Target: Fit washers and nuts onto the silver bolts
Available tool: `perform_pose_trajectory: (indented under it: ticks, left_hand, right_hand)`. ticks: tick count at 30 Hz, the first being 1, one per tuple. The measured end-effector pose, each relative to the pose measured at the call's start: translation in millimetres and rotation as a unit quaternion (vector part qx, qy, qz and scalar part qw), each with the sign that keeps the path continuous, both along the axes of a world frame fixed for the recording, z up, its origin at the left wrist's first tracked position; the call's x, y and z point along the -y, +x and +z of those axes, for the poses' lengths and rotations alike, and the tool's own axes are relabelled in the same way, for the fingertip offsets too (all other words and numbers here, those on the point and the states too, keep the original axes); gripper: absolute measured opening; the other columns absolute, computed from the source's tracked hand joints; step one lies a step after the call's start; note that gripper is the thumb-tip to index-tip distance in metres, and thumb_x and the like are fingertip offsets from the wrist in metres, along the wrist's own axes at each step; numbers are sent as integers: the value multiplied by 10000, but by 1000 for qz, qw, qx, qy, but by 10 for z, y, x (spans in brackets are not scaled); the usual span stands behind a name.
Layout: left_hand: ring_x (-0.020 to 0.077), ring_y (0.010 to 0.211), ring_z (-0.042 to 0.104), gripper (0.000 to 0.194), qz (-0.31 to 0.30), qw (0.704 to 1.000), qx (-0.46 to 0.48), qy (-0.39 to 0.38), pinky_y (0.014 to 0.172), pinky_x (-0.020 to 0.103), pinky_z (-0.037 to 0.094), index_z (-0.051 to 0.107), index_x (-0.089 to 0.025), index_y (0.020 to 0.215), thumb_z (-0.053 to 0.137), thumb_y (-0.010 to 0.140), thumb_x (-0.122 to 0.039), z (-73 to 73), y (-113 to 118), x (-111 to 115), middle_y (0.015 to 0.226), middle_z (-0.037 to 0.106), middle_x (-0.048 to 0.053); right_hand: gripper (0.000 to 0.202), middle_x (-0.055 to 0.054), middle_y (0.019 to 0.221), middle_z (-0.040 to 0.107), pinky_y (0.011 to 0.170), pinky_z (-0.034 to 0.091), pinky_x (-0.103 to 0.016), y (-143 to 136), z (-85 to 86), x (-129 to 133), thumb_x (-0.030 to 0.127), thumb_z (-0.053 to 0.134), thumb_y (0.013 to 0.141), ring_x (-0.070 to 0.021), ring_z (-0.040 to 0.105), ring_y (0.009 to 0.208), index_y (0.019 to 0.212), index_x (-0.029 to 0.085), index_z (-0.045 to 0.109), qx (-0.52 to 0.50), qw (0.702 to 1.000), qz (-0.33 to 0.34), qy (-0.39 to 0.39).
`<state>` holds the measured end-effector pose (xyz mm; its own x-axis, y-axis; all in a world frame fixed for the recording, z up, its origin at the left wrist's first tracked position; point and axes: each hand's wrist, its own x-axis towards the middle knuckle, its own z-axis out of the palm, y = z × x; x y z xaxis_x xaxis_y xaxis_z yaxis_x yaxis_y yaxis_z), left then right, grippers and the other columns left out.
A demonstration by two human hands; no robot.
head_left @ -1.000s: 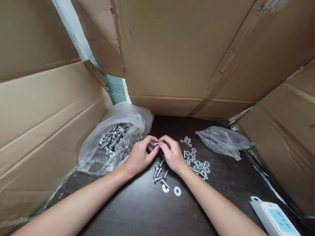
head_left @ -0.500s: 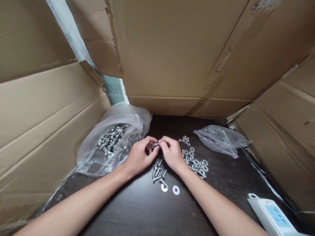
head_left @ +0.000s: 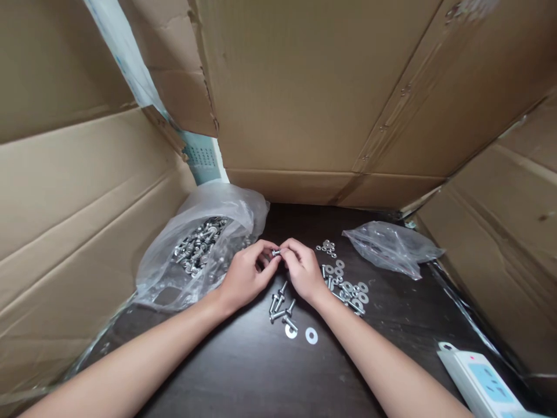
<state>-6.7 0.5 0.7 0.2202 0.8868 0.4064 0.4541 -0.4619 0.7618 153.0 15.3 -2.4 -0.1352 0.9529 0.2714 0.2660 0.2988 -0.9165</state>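
Between the fingertips of both hands is a small silver bolt (head_left: 276,253), held above the dark table. My left hand (head_left: 251,269) pinches it from the left, thumb and forefinger closed on that end. From the other side, my right hand (head_left: 301,268) grips the bolt's right end in its curled fingers. Whether a nut sits on the bolt is too small to make out. Just below the hands lies a loose group of bolts (head_left: 278,314), and two flat washers, one of them this washer (head_left: 311,335), rest nearer to me.
A clear plastic bag (head_left: 152,273) full of metal fasteners (head_left: 198,247) stands at the left. Mixed washers (head_left: 362,288) and bolts lie right of my hands, with small nuts (head_left: 326,247) behind. A flat plastic bag (head_left: 391,247), a power strip (head_left: 483,377) and cardboard walls (head_left: 313,87) surround them.
Both hands have shifted only slightly, and the bolt between the fingertips shows a little more plainly. The pieces on the table lie as before.
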Motion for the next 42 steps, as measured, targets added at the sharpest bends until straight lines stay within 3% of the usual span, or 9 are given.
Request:
perform_pose_trajectory:
  ticks: [10, 21, 29, 42]
  left_hand:
    - [135, 676, 679, 119, -2, 1000, -6, 15, 591, 216, 545, 672, -179, 1028, 609, 932, -210, 18, -1, -5, 870, 751, 30]
    - [132, 676, 675, 129, -6, 1000, 2, 15, 600, 219, 541, 682, -174, 1050, 632, 938, -212, 3, -7, -4, 892, 756, 31]
    - [138, 685, 684, 130, 9, 1000, -1, 7, 593, 225, 537, 667, -182, 1058, 604, 954, -228, 6, 4, -6, 919, 754, 37]
    - [135, 680, 683, 137, -12, 1000, -1, 5, 589, 214, 542, 671, -163, 1035, 617, 927, -228, 5, -6, 2, 876, 748, 41]
  right_hand:
    - [394, 24, 590, 435, 559, 318, -281, -7, -14, 0, 394, 478, 954, -141, 421, 587, 601, 222, 451, 15, 1000, 6, -4]
    - [427, 12, 601, 474, 578, 346, -288, -16, -2, 2, 421, 448, 990, -152, 457, 591, 617, 220, 491, 4, 1000, 22, -4]
    - [202, -6, 715, 562, 627, 408, -283, 7, 17, 4, 331, 515, 897, -172, 526, 685, 733, 222, 562, -12, 1000, 20, -8]
    - [273, 29, 565, 472, 580, 349, -283, 16, 40, 14, 343, 497, 878, -149, 448, 569, 637, 219, 531, -10, 999, 28, -26]
